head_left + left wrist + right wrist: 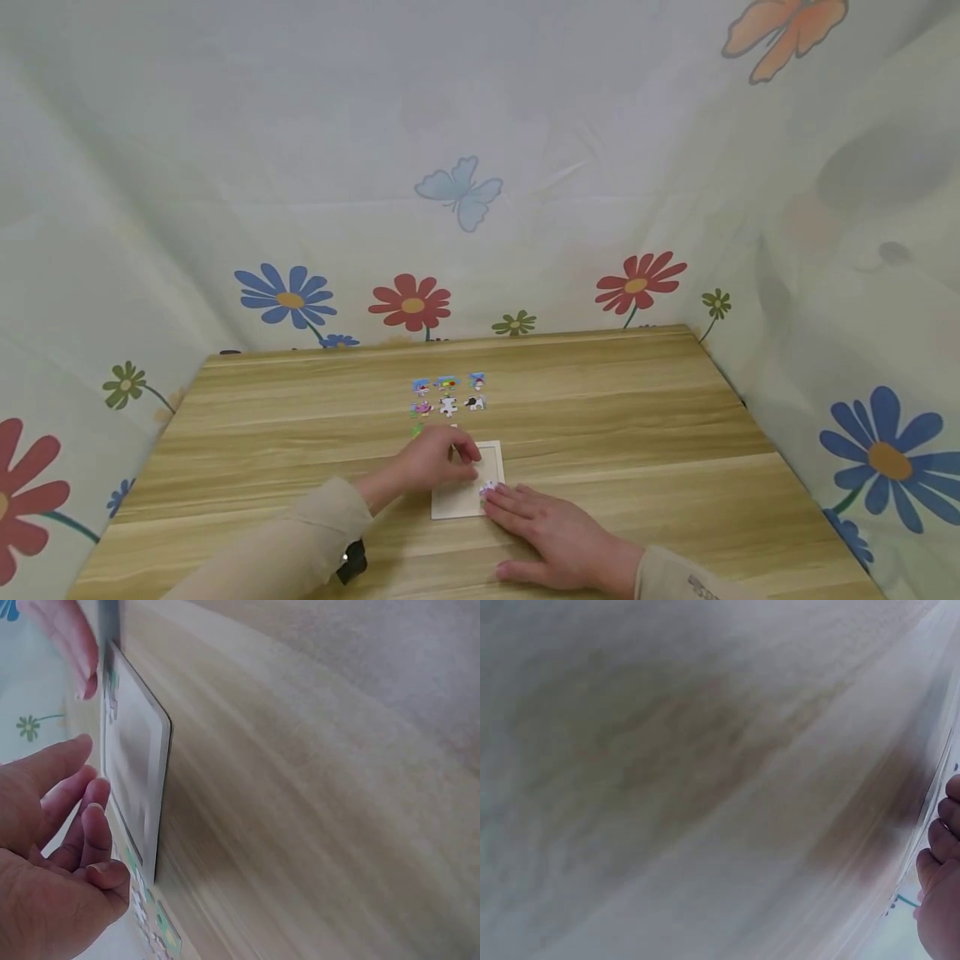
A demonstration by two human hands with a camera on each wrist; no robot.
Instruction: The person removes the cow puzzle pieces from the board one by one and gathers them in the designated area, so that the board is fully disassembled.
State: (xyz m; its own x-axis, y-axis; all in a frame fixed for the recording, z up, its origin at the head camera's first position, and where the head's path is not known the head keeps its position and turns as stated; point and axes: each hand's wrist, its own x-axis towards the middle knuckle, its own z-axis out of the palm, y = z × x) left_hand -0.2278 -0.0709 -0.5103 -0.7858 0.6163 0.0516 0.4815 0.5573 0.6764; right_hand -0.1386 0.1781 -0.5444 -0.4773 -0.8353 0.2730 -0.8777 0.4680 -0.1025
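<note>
A shallow white puzzle tray [448,510] lies flat on the wooden table, with a jigsaw piece [486,487] in its lower right corner. My right hand [558,537] rests beside that corner, its fairly straight fingertips touching the piece and the tray's edge. Over the tray's upper left part hovers my left hand [437,458], its fingers loosely bent. In the left wrist view this left hand [56,862] shows a gap between thumb and fingers, with nothing visible held. The right wrist view catches only part of the right hand's fingers [946,832].
Beyond the tray, several loose jigsaw pieces [447,406] lie in rows, the nearest partly hidden by the left hand. The wooden table [637,417] meets a flower-printed cloth [525,250] at the back and sides. A black band [352,562] sits below the left sleeve.
</note>
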